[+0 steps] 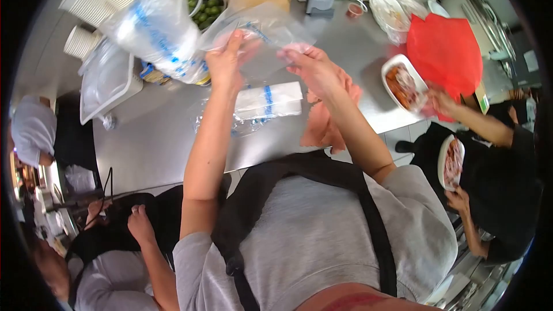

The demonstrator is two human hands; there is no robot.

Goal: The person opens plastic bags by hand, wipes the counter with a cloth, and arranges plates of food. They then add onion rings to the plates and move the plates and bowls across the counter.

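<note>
A clear plastic bag with blue print is stretched between my two hands above the metal table. My left hand is closed on its left side, thumb uppermost. At the bag's right edge, my right hand pinches the plastic, its fingers slightly blurred. Below them on the table lies a flat stack of folded plastic bags with a blue band, partly in a crumpled clear wrapper. A salmon-coloured cloth lies beneath my right wrist and forearm, partly hidden by them.
At left stand a large printed plastic sack, paper cups and a white bin. Behind are limes. To the right, a co-worker handles white food dishes beside a red bag. Another person sits or stands at lower left.
</note>
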